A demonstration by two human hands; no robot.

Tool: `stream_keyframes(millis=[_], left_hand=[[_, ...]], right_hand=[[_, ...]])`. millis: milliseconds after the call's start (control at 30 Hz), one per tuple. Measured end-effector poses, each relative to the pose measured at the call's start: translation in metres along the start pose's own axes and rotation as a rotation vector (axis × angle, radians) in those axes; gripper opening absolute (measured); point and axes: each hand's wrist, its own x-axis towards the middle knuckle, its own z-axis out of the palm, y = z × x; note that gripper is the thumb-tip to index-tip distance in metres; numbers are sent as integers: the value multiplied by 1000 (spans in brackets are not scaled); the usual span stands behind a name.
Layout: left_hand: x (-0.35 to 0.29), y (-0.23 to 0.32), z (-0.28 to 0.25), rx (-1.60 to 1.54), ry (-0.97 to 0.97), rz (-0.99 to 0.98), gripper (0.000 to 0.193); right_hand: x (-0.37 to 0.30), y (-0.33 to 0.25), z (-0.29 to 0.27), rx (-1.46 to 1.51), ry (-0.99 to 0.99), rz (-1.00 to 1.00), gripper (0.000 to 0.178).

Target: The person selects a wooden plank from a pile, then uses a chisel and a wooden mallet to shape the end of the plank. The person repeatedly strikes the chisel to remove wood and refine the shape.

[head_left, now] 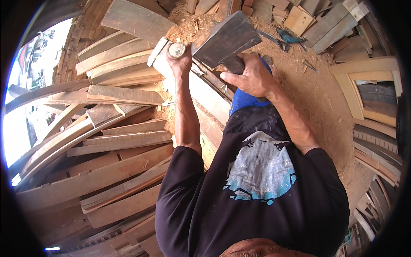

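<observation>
My left hand (183,65) is closed around a chisel-like tool, and its round wooden handle (177,50) shows end-on above my fist. The blade end is hidden below my hand. In my right hand (253,78) is a large dark wooden mallet (227,40), gripped by its short visible handle. The block-shaped mallet head is raised just right of the tool's handle, apart from it. Under and beside my left hand lies a pale timber piece (209,95), brightly lit, running down toward my lap.
Curved and straight timber pieces (124,94) are stacked on the left. A teal power tool (289,36) lies on the sawdust-covered floor (317,98) ahead. Offcuts (299,19) are piled at the back right. A pale wooden frame (364,66) and more boards stand at the right.
</observation>
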Motion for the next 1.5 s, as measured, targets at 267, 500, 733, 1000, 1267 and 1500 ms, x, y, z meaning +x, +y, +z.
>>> stream_keyframes(millis=[267, 500, 733, 1000, 1267, 1500], left_hand=[[12, -26, -12, -29, -250, -262, 51], [-4, -34, -21, 70, -308, -85, 40], [-22, -41, -23, 311, -259, 54, 41], [13, -55, -10, -354, 410, -102, 29], [-61, 86, 51, -119, -68, 237, 36], [-137, 130, 95, 252, -563, 698, 52]], right_hand=[[8, -28, -13, -19, 85, -37, 36], [53, -6, 21, -266, 160, -366, 29], [78, 51, 56, -523, -191, 56, 35], [3, 44, 35, -14, -102, -131, 30], [0, 61, -20, 566, -84, 228, 30], [-18, 102, -45, 275, 63, 195, 40]])
